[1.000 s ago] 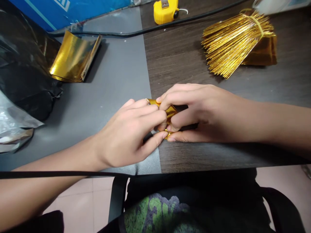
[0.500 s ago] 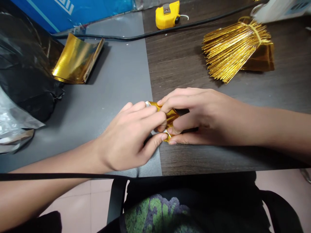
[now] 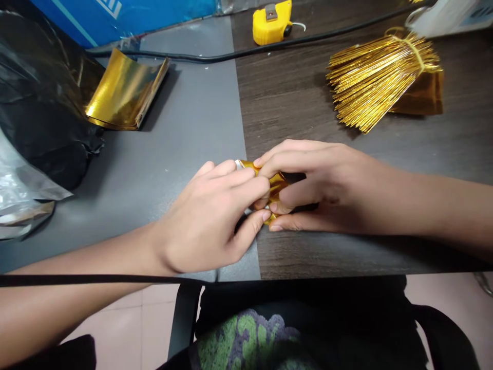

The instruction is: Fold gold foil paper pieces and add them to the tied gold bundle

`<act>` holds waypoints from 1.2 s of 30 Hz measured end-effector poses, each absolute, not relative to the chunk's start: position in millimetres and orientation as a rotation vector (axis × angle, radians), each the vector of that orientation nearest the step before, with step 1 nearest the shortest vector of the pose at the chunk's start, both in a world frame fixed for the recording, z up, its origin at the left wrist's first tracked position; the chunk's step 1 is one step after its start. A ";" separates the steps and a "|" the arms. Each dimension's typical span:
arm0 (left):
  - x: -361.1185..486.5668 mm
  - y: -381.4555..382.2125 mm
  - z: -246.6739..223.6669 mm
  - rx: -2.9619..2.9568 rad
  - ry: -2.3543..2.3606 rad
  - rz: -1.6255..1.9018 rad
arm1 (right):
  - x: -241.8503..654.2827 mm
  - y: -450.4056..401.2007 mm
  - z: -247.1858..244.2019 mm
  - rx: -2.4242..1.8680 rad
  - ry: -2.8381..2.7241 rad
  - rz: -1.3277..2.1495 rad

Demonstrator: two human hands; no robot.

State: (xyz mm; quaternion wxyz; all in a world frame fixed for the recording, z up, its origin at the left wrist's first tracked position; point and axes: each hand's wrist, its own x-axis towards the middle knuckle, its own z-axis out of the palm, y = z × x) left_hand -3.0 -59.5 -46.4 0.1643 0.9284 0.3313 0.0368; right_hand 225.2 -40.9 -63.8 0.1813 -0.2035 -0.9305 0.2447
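Observation:
A small gold foil piece (image 3: pixel 276 186) with a white edge lies between my hands, near the table's front edge. My left hand (image 3: pixel 221 213) has its fingers curled over the left part of the foil, thumb at its lower edge. From the right, my right hand (image 3: pixel 319 185) pinches the same piece, with fingers at its upper edge and thumb at its lower one. My fingers cover much of the foil. A stack of gold foil sheets (image 3: pixel 125 92) rests at the upper left, and a bundle of gold twist ties (image 3: pixel 379 77) lies at the upper right.
A yellow tape measure (image 3: pixel 271 24) stands at the back beside a black cable (image 3: pixel 208 57). Black plastic wrapping (image 3: pixel 38 103) and a clear bag (image 3: pixel 23 180) are on the left. Behind them is a blue package (image 3: pixel 134 18). Another gold sheet (image 3: pixel 421 93) lies under the ties.
The whole scene has shifted slightly to the right in the view. Both hands keep almost the same grip on the foil.

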 end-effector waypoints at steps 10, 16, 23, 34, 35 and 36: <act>-3.1 -59.8 -44.1 2.625 0.954 0.092 | 223.9 -41.6 -63.0 -0.582 -2.625 0.680; -3.0 -60.1 -45.7 2.635 0.945 0.104 | 223.4 -41.9 -63.3 -0.581 -2.630 0.662; -6.9 -58.8 -44.5 2.631 0.977 0.107 | 224.8 -41.4 -64.9 -0.544 -2.654 0.606; -28.6 -38.2 -39.1 2.616 0.789 0.119 | 224.2 -41.0 -64.3 -0.532 -2.669 0.560; -30.4 -34.5 -39.2 2.663 0.700 0.180 | 224.8 -40.3 -64.6 -0.523 -2.667 0.552; -31.9 -30.8 -39.4 2.712 0.620 0.250 | 225.7 -39.2 -65.0 -0.509 -2.666 0.550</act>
